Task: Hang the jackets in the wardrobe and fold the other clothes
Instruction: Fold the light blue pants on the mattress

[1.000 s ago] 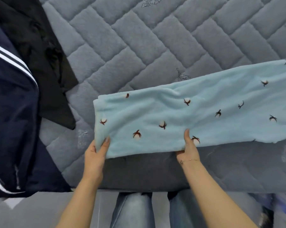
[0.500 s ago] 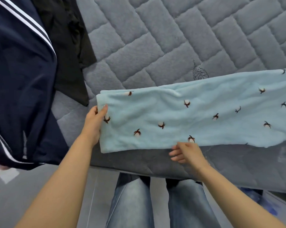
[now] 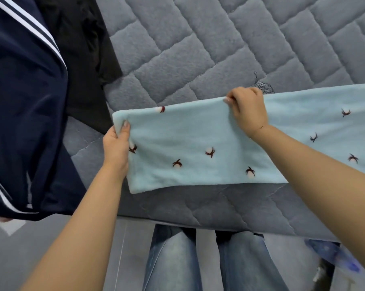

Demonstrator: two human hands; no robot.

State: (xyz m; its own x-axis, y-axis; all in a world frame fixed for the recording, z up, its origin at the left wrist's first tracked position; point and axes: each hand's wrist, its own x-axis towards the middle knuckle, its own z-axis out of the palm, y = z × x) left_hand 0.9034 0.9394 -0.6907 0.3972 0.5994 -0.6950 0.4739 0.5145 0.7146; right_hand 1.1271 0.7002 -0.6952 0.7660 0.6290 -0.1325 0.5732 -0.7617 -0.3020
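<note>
Fleece (image 3: pixel 198 143), light blue with little brown and white cotton-flower prints, is folded into a long strip and lies across the near edge of the bed (image 3: pixel 219 49), running off to the right out of view. The bed has a grey quilted cover with a zigzag stitch pattern, and the strip's lower edge sits right where the cover drops down the side.

The person stands at the bedside in faded blue jeans (image 3: pixel 171 259), both bare arms reaching over the fabric. The left hand (image 3: pixel 115 143) grips the short left end of the strip, thumb on top near the upper corner and the other fingers tucked under, so that end looks pinched between them. The right hand (image 3: pixel 247 106) is curled on the far long edge, fingertips pinching the fold of fleece about midway along what I can see. There's a thin bracelet (image 3: pixel 260 127) on that wrist.

Off to the left there's a navy jacket (image 3: pixel 24 112) with white stripes, taking up most of that side and hanging down past the bed's edge. Just beside it, further in on the bed, lies a black garment (image 3: pixel 83 55), partly under the navy one as far as I can tell. Neither touches the blue fleece. Something blue and blurry (image 3: pixel 334 259) sits on the floor at the lower right, can't make out what it is.
</note>
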